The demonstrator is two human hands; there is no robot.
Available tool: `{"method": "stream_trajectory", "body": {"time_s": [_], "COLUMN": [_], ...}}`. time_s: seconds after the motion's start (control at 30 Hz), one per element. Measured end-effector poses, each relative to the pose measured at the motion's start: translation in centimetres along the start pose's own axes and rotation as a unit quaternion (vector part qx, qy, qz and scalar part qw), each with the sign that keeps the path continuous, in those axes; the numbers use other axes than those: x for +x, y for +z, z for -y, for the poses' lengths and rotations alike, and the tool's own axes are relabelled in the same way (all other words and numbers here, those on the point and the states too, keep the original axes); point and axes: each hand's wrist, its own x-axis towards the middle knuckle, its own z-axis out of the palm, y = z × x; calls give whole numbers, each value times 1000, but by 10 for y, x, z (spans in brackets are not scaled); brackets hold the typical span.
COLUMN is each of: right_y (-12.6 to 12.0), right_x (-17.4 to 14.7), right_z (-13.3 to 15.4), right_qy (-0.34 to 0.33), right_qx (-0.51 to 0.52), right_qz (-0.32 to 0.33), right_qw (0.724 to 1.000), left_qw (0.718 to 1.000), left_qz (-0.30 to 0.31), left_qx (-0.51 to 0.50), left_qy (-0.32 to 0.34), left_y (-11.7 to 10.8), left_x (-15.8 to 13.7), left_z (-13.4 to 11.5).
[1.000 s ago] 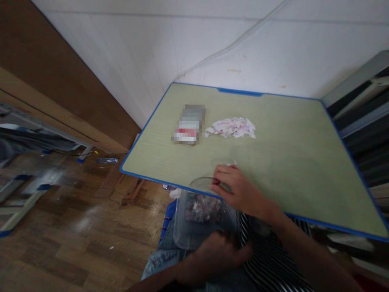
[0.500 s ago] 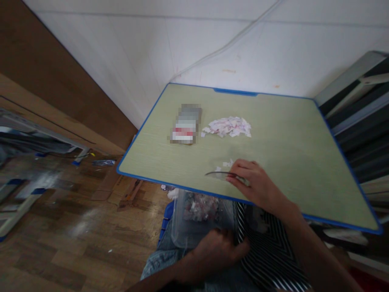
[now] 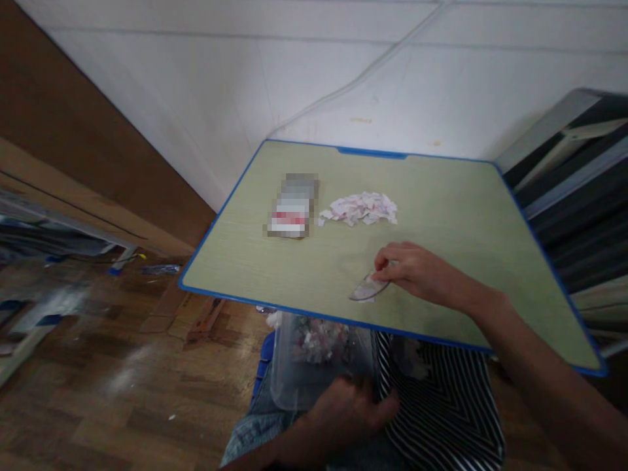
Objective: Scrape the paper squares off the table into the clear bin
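My right hand (image 3: 409, 271) pinches a thin, curved, see-through sheet (image 3: 367, 286) with a dark edge, tilted low over the board's front part. A few white paper scraps (image 3: 366, 300) show at its lower edge. Farther back on the pale green board (image 3: 451, 216) lies a heap of small white and pinkish paper scraps (image 3: 363, 208). Down in my lap, my left hand (image 3: 348, 405) is closed over the near right side of a clear plastic tub (image 3: 289, 386); its fingertips are hidden. Inside the tub are crumpled whitish and pink bits (image 3: 321, 340).
A blurred-out flat item (image 3: 293, 206) lies left of the heap. The board has a blue rim (image 3: 230, 302) and meets a white wall (image 3: 314, 72). A folded metal frame (image 3: 554, 144) leans at right; brown cardboard (image 3: 167, 307) lies on the wooden floor.
My right hand has turned the curved sheet from edge-on to showing its face, and the loose scraps near it are now mostly covered. My left hand stays by the tub.
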Motion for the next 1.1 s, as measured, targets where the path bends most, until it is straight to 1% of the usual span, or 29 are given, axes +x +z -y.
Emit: {"method": "stream_trajectory", "body": {"time_s": [0.03,0.13,0.17,0.23,0.33,0.4,0.47,0.53,0.63,0.73,0.8,0.9,0.97,1.03,1.1], "right_y": [-3,-13,-16,-24,-31,-30,-26,-19,-10,-9,-11,-17,-20,-23,-25], "right_x": [-12,-49,-59,-73,-79,-75,-68,-61,-53,-52,-55,-68,-79,-92,-105], "right_z": [3,9,9,6,-4,-10,-14,-12,-1,11,17,23,25,24,20], "right_qy": [7,55,69,88,140,192,215,199,153,103,89,87,92,102,123], "right_qx": [-3,0,11,33,50,58,79,106,119,103,98,100,102,109,111], "right_qz": [-2,-3,5,-9,-60,-67,-55,-53,-12,22,43,64,66,50,14], "right_qw": [1000,999,998,996,987,977,972,973,981,989,990,989,988,988,986], "left_qw": [1000,1000,1000,1000,999,999,999,999,999,998,997,997,997,998,997], "left_qz": [7,13,14,19,25,28,34,35,40,58,70,73,67,62,62], "left_qx": [0,8,12,18,24,27,28,27,28,28,28,29,28,30,35], "left_qy": [2,4,3,2,0,-1,-1,-2,-2,-5,-7,-5,-5,-6,-7], "left_y": [-1,0,1,3,7,7,8,7,5,2,1,2,4,5,6], "left_x": [0,0,0,0,0,1,1,0,0,1,2,2,2,2,2], "left_z": [0,1,1,1,2,3,3,3,3,3,3,4,4,4,4]}}
